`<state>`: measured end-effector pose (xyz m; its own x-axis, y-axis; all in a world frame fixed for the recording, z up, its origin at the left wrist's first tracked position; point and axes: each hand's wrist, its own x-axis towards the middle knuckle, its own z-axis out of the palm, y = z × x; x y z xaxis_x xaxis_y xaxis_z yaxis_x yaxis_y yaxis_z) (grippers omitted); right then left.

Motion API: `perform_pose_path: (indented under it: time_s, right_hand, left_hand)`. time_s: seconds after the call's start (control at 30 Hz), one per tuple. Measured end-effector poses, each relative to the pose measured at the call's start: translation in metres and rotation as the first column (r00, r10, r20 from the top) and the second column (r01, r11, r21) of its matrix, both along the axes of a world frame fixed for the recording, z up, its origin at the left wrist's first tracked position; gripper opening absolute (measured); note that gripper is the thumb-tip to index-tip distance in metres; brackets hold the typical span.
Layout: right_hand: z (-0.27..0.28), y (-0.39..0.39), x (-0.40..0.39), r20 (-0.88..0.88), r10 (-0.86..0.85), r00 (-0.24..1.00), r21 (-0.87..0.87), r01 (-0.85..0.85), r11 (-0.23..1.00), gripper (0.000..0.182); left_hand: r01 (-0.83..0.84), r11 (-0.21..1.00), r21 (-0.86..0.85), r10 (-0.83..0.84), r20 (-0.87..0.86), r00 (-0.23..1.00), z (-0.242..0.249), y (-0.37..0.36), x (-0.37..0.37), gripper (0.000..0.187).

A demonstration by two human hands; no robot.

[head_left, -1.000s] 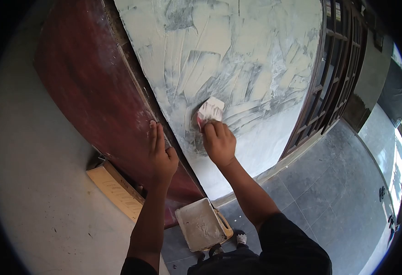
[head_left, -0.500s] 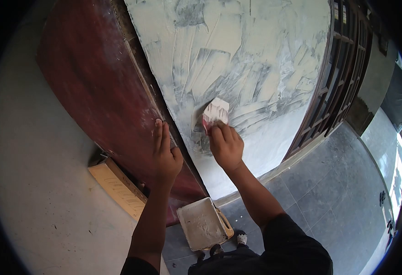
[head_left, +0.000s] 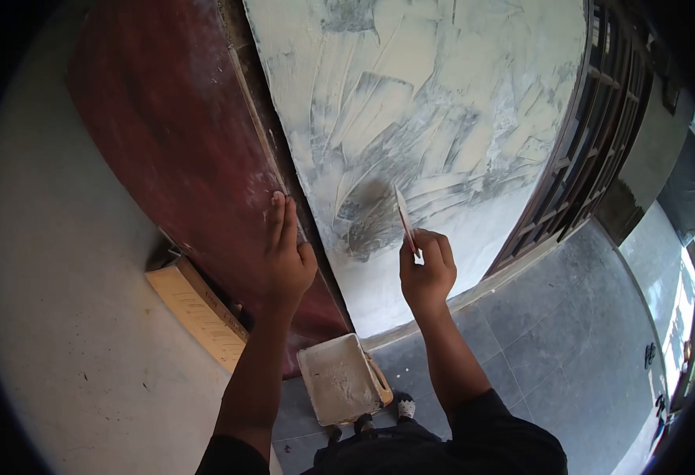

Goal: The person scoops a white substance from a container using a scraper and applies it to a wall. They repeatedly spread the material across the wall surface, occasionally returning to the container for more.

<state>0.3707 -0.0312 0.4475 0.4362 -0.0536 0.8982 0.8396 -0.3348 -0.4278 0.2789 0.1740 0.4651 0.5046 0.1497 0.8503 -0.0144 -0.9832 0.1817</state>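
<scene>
My right hand (head_left: 429, 273) is closed round a putty knife (head_left: 406, 222), whose blade stands edge-on to me close to the wall (head_left: 395, 111). Pale filler covers the wall in rough, overlapping strokes with grey patches showing through. Its lower strip is smooth and white. My left hand (head_left: 287, 261) lies flat with fingers stretched out on the dark red door (head_left: 181, 150), fingertips near the door's edge. Below the hands, a tray (head_left: 338, 378) smeared with pale filler sits on top of something with a yellowish, slotted side, by my feet.
A long cardboard box (head_left: 195, 310) rests against the foot of the door at left. To the right is a dark-framed window with bars (head_left: 557, 170). Grey tiles (head_left: 549, 332) cover the floor, and a pale wall (head_left: 70, 317) rises at far left.
My right hand has moved right and slightly down, and the putty knife has turned from its broad face to edge-on. My left hand stays on the door. The view has shifted a little.
</scene>
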Motion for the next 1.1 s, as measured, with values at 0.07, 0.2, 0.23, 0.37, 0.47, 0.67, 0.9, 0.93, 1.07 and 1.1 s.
perform_pose_path:
  time_s: [0.07,0.2,0.23,0.37,0.47,0.67,0.9,0.93,1.07,1.1]
  right_hand:
    - [0.024,0.007,0.01,0.135,-0.049,0.99,-0.025,0.052,0.998,0.022]
    - [0.018,0.053,0.026,0.538,0.07,0.84,-0.384,0.17,0.908,0.02]
    - [-0.001,0.06,0.026,0.6,0.103,0.793,-0.457,0.234,0.858,0.013]
    - [-0.045,0.041,0.022,0.636,0.201,0.745,-0.5,0.198,0.843,0.013]
    - [-0.049,0.016,0.011,0.512,0.331,0.793,-0.581,0.036,0.813,0.012]
    - [0.029,0.007,0.023,0.433,-0.042,0.9,-0.241,0.161,0.957,0.018]
    - [-0.056,0.057,0.033,0.7,0.329,0.634,-0.587,0.249,0.77,0.017]
    - [-0.072,0.048,0.036,0.698,0.366,0.616,-0.609,0.241,0.756,0.018]
    - [-0.063,0.006,0.017,0.381,0.485,0.787,-0.672,-0.124,0.73,0.018]
    - [-0.059,-0.001,0.014,0.382,0.489,0.784,-0.674,-0.126,0.728,0.018]
  left_hand:
    - [0.003,1.0,0.002,-0.003,0.0,1.0,-0.001,0.0,-0.001,0.064]
    - [0.018,1.0,-0.002,-0.018,0.015,1.0,-0.003,0.003,0.001,0.064]
    - [0.034,0.999,-0.005,-0.034,0.026,0.999,-0.004,0.004,0.002,0.064]
    - [0.056,0.998,-0.005,-0.056,0.006,0.998,-0.005,0.007,-0.002,0.064]
    - [0.046,0.999,-0.007,-0.046,0.008,0.999,0.0,0.003,-0.001,0.064]
    - [0.053,0.998,-0.027,-0.052,0.037,0.998,-0.004,0.002,0.001,0.064]
    - [0.074,0.997,-0.039,-0.073,0.031,0.997,0.0,0.004,-0.002,0.061]
    - [0.074,0.997,-0.034,-0.073,0.023,0.997,0.001,0.004,-0.003,0.06]
    - [0.081,0.996,-0.024,-0.079,0.051,0.996,-0.001,0.006,-0.003,0.059]
    - [0.085,0.996,-0.026,-0.083,0.051,0.995,-0.001,0.006,-0.003,0.059]
